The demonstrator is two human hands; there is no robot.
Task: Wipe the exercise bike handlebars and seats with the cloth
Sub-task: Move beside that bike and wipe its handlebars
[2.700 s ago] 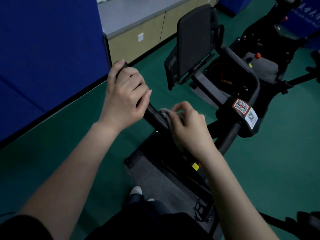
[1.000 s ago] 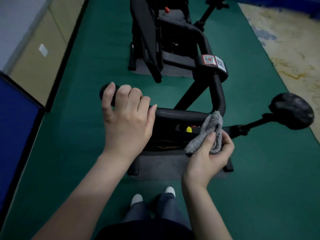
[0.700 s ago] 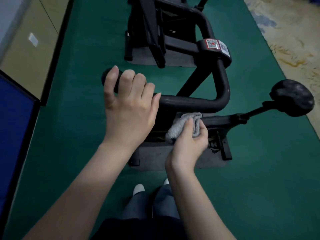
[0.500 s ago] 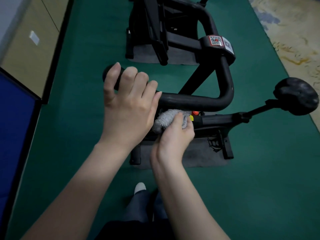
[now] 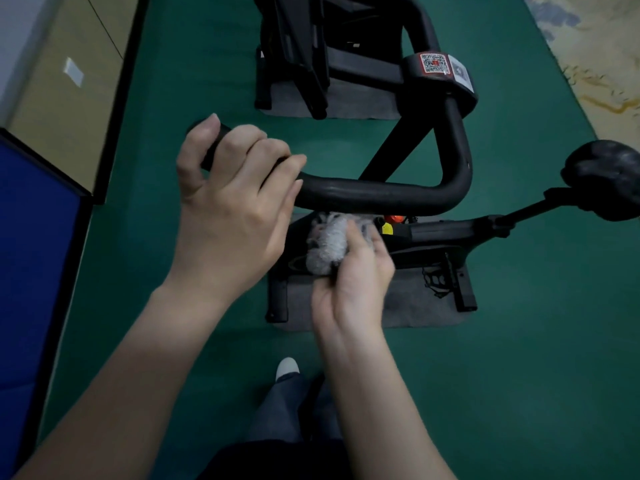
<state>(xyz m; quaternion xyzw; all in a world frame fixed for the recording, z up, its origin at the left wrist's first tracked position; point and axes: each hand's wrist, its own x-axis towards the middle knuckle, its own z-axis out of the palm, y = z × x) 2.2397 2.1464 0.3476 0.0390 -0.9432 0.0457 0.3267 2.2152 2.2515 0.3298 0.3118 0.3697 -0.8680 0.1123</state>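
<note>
Head view: bike below; handlebar end wrapped by left grip, fingers curled over. Seat off right, well apart from cloth. Right grip clutches cloth, now slid from bend to under bar, beside left grip: underside pass likely nearly done. QR labels on stem, text unreadable.

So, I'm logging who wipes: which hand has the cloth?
The right hand: it grips the grey cloth just under the handlebar, while the left hand only grips the bar's end, with no cloth.
</note>
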